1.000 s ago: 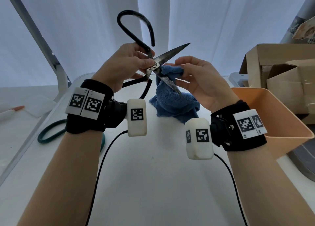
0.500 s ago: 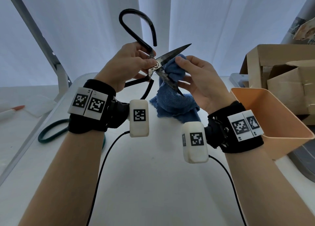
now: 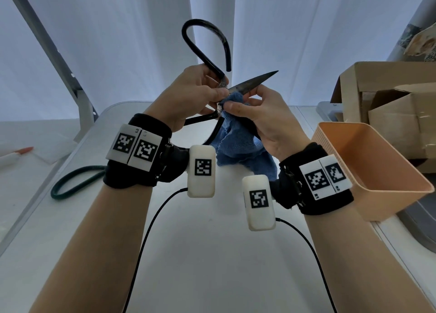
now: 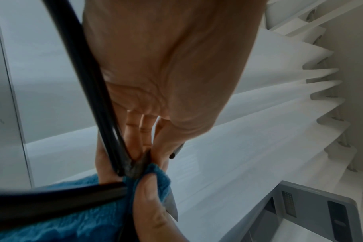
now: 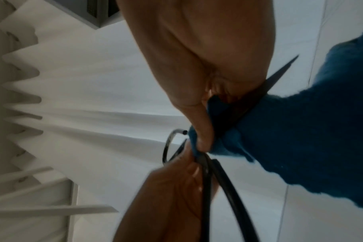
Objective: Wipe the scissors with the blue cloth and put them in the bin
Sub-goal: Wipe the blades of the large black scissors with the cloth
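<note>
— Since half a second ago, what moved?

— Mostly the right hand: it has slid the blue cloth back along the blade to the pivot of the scissors; before, it was further out along the blades.

— How is each hand holding?

— The left hand has its fingers curled round the scissors at the pivot, just where the 2 black handle loops start. 1 loop stands up above the hand, the other hangs below it. The right hand pinches a fold of cloth against the blade between thumb and fingers; the rest of the cloth hangs down to the white table.

— And the scissors themselves?

— Held in the air over the far middle of the table, blades apart, 1 tip pointing up and right. The orange bin sits at the right edge, well apart from them.

— Anything else?

— Cardboard boxes beyond the bin, and a green loop lying on the left.
</note>
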Available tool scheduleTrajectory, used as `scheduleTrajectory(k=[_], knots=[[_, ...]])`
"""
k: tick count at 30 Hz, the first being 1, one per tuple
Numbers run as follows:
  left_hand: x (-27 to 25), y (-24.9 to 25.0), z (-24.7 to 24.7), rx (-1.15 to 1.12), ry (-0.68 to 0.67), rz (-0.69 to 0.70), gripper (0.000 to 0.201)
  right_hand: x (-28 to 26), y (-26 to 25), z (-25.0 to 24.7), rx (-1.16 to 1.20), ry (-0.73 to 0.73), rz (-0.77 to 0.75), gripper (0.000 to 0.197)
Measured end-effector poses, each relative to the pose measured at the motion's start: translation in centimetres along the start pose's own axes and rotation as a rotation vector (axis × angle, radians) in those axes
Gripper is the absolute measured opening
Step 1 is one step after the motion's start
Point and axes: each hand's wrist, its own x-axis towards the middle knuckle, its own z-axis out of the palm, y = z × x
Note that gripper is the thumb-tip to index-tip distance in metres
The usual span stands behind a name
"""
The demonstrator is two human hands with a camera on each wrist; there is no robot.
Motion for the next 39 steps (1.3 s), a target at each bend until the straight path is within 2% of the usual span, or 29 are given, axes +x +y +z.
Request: scheduleTrajectory(k=[6, 13, 18, 25, 33, 39], knots=[[0.2, -0.2, 0.3, -0.001, -0.004, -0.017, 0.018, 0.4, -0.3, -0.8, -0.002, -0.05, 0.056, 0.046], [0.3, -0.2, 0.5, 0.01, -0.008, 0.01, 0.02, 0.5, 0.0, -0.8, 0.003, 0.005, 0.048, 0.032], [0.4, -0.5, 0.4, 0.006, -0.015, 0.025, 0.016, 0.7, -0.1, -0.9, 0.033, -0.001, 0.083, 0.04], [0.4, -0.8, 0.7, 0.162, -0.057, 0.056, 0.022, 0.9, 0.4, -0.4, 0.07, 0.09, 0.013, 0.031], [0.6, -1.5, 0.5, 0.218, -0.031, 0.107, 0.018, 0.9, 0.5, -0.5, -0.188, -0.025, -0.003, 0.018], [0.6, -1.3, 0.4, 0.192, -0.024, 0.134, 0.018, 1.0, 0.4, -0.9, -0.464, -0.063, 0.015, 0.032]])
